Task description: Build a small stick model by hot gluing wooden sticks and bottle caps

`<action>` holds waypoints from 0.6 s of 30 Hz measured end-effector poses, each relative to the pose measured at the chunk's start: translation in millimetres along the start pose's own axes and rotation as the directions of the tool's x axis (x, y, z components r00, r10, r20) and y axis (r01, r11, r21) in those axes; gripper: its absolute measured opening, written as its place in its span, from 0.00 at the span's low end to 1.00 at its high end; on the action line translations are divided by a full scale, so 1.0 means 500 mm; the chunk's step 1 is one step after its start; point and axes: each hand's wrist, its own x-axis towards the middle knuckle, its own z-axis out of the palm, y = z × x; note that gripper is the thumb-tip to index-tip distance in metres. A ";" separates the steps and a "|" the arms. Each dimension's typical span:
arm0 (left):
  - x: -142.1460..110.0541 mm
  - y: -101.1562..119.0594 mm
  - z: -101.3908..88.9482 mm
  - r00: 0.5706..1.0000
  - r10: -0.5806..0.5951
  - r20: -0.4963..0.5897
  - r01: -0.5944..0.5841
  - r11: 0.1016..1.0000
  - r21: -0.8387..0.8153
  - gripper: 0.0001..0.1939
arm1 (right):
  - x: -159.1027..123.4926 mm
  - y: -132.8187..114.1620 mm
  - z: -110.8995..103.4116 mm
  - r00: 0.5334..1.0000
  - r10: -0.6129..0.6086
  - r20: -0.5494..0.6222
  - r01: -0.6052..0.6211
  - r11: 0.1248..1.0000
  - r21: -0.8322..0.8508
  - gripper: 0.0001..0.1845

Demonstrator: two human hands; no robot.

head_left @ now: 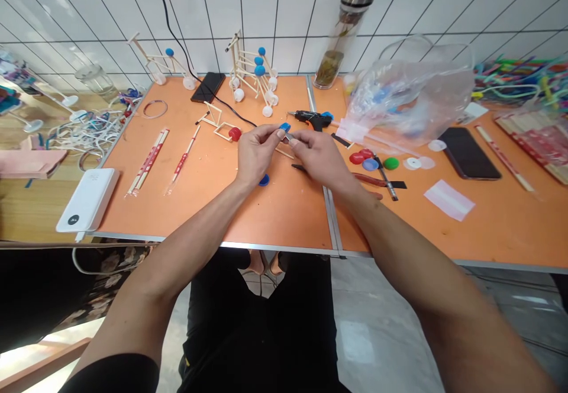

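My left hand (257,151) is closed, pinching a small blue bottle cap (284,127) between thumb and fingertips. Fingers curled, my right hand (317,153) meets it and grips a small greyish piece (289,137) against the cap; its kind is too small to tell. Just beyond the hands lies a black glue gun (313,119). Another blue cap (264,180) rests below my left wrist. To the left is a small stick frame (215,122) with a red cap (235,134). Red-handled pliers (369,180) lie partly under my right forearm.
Stick models with blue and white wheels (252,73) stand by the tiled wall, near a phone (207,87) and a glass tea bottle (339,38). A plastic bag (408,97), loose caps (391,163) and another phone (470,152) occupy the right. A power bank (89,199) and wrapped chopsticks (148,162) lie left.
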 end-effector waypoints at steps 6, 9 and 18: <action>-0.001 0.000 0.001 1.000 0.007 0.002 -0.007 0.999 0.048 0.17 | -0.014 -0.002 0.018 0.984 -0.126 -0.129 0.087 0.959 -0.270 0.11; -0.001 0.008 0.003 1.000 0.015 0.006 -0.015 1.000 0.020 0.18 | -0.003 -0.018 -0.014 0.975 0.132 0.181 -0.191 0.912 0.362 0.09; 0.008 0.002 0.002 0.999 0.021 0.036 -0.021 1.000 -0.001 0.20 | 0.009 0.001 -0.016 0.944 0.153 0.292 -0.299 0.770 0.564 0.16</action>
